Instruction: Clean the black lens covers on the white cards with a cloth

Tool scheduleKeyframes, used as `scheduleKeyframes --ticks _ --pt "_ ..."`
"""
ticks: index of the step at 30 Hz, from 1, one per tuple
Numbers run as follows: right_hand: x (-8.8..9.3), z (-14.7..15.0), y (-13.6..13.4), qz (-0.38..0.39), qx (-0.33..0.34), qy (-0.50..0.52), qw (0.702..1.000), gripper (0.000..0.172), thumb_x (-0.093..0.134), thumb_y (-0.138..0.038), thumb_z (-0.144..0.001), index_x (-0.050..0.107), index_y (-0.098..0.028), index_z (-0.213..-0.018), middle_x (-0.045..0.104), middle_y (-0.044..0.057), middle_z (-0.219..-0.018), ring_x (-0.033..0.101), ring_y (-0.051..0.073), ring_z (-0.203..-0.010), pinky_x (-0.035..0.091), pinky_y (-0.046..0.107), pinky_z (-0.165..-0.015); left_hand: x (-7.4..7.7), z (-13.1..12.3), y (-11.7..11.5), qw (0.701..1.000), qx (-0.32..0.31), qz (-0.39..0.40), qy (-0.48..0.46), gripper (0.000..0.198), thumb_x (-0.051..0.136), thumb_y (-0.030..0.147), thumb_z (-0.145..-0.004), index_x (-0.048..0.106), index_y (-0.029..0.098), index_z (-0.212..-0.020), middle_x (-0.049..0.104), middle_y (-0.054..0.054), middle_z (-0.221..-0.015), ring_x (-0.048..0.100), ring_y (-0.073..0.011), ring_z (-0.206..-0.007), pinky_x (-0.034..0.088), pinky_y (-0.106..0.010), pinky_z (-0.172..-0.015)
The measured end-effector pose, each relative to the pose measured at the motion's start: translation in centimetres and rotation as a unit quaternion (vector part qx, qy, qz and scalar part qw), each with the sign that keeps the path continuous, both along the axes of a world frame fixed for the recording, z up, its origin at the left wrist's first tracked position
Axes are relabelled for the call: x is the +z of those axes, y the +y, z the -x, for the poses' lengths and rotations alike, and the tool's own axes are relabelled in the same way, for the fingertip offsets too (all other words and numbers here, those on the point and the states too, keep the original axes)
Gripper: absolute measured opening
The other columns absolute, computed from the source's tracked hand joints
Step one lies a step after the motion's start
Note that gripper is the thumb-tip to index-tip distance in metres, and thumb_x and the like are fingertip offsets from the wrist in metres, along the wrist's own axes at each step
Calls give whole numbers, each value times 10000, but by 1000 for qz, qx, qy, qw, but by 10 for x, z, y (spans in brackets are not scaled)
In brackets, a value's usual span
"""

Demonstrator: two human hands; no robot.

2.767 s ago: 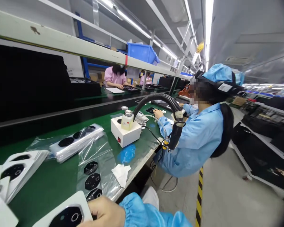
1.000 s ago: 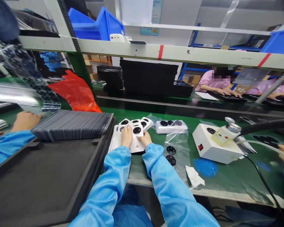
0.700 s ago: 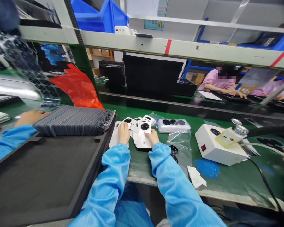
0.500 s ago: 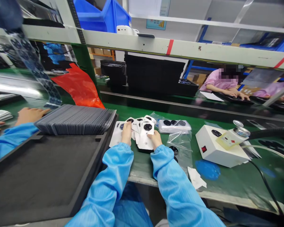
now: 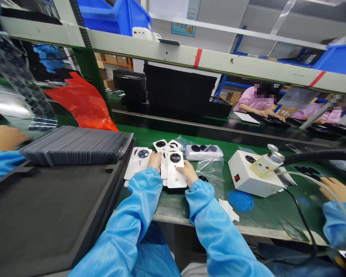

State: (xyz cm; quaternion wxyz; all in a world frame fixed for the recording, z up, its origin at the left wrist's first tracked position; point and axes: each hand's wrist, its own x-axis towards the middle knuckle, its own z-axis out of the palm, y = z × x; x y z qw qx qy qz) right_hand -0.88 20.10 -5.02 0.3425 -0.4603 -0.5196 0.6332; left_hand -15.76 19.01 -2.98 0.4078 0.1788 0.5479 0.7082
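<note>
Several white cards, each with a black round-cornered lens piece, lie fanned on the green bench. My right hand [image 5: 188, 172] grips the right edge of the front card [image 5: 175, 173]. My left hand [image 5: 155, 161] has its fingers on the middle of the pile [image 5: 161, 145], between that card and a separate card [image 5: 137, 162] to its left. Both sleeves are light blue. Parts of the cards under my hands are hidden.
A black foam tray [image 5: 46, 204] holding a long grey stack of cards [image 5: 75, 145] lies to my left. To the right stand a bagged white stack [image 5: 203, 152] and a white box with a bottle [image 5: 248, 173]. A co-worker's hands [image 5: 336, 190] show at far right.
The view has swung left from the co-worker to my own bench spot. The leftmost card now lies apart from the pile, and the front card has shifted slightly down.
</note>
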Motion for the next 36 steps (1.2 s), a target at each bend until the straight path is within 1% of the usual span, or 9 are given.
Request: scheduleKeyframes --ticks 6,10,13,17,21,24,28,32,36 --pt "0 0 -3 -64 48 13 997 303 530 -326 -869 529 -146 -1113 577 65 -1082 588 167 -920 515 371 -785 1 -6 -4 991 -16 -48 120 325 532 318 -864 528 165 -1150 562 -90 -1163 582 -211 -975 504 -424 -810" --pt "5 5 -6 -157 44 43 986 313 534 -326 -866 524 -152 -1126 566 69 -1116 571 185 -979 492 404 -839 13 -6 -16 971 1 -119 206 341 540 307 -859 518 181 -1175 521 -97 -1236 545 -235 -1056 472 -461 -869" --pt "11 7 -11 -215 37 61 974 315 541 -324 -860 524 -155 -1126 562 69 -1126 555 196 -1014 465 429 -878 26 -9 -31 951 -13 -185 247 394 554 292 -850 484 197 -1226 462 -102 -1315 494 -265 -1138 429 -504 -925" --pt "18 7 -24 -255 14 76 964 388 627 -273 -782 493 -169 -1131 574 54 -1081 552 199 -1000 434 430 -910 29 -18 -51 936 -61 -238 254 498 578 266 -835 409 214 -1300 440 -107 -1342 482 -281 -1162 406 -533 -949" --pt "24 6 -42 -259 -11 95 961 550 687 -246 -673 434 -230 -1161 568 37 -1113 539 205 -1044 425 361 -933 15 -31 -69 940 -80 -233 235 464 573 269 -840 432 192 -1275 528 -99 -1229 548 -254 -1072 446 -507 -906" --pt "28 5 -55 -252 -16 110 961 515 665 -278 -685 435 -234 -1143 577 47 -1109 557 211 -1037 442 341 -910 7 -41 -77 945 -67 -223 229 430 565 277 -845 455 191 -1251 526 -98 -1226 540 -252 -1077 448 -501 -903" --pt "37 -1 -61 -271 -50 130 953 486 634 -328 -714 398 -231 -1128 549 67 -1108 557 206 -1019 446 344 -902 13 -48 -76 941 -51 -235 238 423 564 281 -844 460 195 -1245 487 -101 -1276 515 -260 -1108 441 -501 -910" --pt "40 -7 -58 -302 -58 136 942 535 638 -324 -718 365 -240 -1171 502 69 -1174 519 205 -1084 397 364 -979 23 -46 -72 923 -88 -263 266 397 566 281 -843 484 191 -1221 508 -97 -1253 528 -250 -1087 449 -489 -902" --pt "37 -9 -54 -295 -35 134 945 650 649 -291 -714 305 -246 -1263 446 83 -1278 468 219 -1180 345 398 -1040 21 -46 -73 916 -125 -266 274 419 571 282 -841 469 194 -1237 529 -94 -1221 547 -242 -1055 454 -487 -894"
